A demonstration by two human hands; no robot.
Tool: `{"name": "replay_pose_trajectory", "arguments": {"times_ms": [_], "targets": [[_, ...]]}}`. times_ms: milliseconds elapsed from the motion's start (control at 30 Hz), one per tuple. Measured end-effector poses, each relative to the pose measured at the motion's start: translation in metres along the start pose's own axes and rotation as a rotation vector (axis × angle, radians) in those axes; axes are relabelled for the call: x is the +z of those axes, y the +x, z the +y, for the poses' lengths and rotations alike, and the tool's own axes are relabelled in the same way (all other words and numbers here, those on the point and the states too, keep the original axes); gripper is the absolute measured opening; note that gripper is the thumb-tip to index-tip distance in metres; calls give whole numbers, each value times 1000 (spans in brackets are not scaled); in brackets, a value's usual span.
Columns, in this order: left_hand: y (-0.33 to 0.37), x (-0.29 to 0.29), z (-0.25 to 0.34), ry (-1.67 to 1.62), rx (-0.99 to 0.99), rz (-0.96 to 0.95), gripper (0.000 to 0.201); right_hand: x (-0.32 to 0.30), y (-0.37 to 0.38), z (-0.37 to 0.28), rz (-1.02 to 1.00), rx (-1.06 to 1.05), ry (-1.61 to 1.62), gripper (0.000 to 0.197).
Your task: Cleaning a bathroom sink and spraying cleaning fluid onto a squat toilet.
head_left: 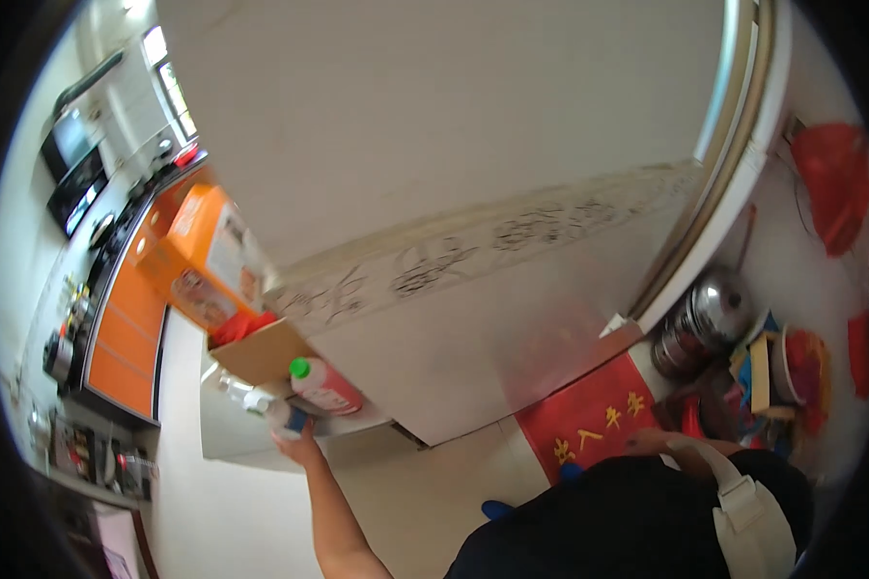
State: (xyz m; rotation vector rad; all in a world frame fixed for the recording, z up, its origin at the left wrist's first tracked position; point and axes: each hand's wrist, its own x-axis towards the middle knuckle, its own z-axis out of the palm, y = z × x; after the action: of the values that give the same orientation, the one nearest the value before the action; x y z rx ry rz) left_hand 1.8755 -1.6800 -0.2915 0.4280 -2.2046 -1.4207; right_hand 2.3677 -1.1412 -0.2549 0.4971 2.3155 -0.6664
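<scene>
At the lower left, my left hand (302, 446) reaches out and closes around the lower end of a clear bottle (278, 415) with a blue patch. The bottle is small in the view and partly covered by my fingers. Close beside it stands a pink bottle (326, 388) with a green cap, on a low white ledge (367, 417). A second clear item (234, 386) lies just beyond my hand. My right hand (650, 442) hangs low by my body above a red mat (589, 415); its fingers are blurred and partly hidden.
An open cardboard box (261, 355) and an orange carton (212, 246) stand by the white wall (454, 125). Orange kitchen cabinets (126, 338) line the left. Metal pots (719, 301) and piled goods (787, 372) sit at the right. A blue shoe (497, 509) shows below me.
</scene>
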Motion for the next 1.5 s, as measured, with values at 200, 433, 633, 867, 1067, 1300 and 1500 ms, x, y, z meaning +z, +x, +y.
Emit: {"name": "replay_pose_trajectory", "arguments": {"times_ms": [200,433,633,867,1067,1300,1500], "targets": [[-153,23,-81,-347,-395,-237,49,22,17,48,-117,132,170,42],[-321,75,-244,394,279,-1400,37,-22,33,43,-117,-47,344,45],[-394,160,4,-278,-1148,-886,59,-50,36,170,87,-31,258,47],[-408,224,268,-793,-1368,-398,79,-115,28,286,161,186,294,46],[-425,259,332,-815,-1347,-237,62,-160,79,323,127,113,391,43],[-445,275,349,-628,-1444,-81,41,-251,159,330,129,-110,440,43],[-489,306,304,-633,-1391,-56,39,-361,234,334,-121,-149,266,43]]}}
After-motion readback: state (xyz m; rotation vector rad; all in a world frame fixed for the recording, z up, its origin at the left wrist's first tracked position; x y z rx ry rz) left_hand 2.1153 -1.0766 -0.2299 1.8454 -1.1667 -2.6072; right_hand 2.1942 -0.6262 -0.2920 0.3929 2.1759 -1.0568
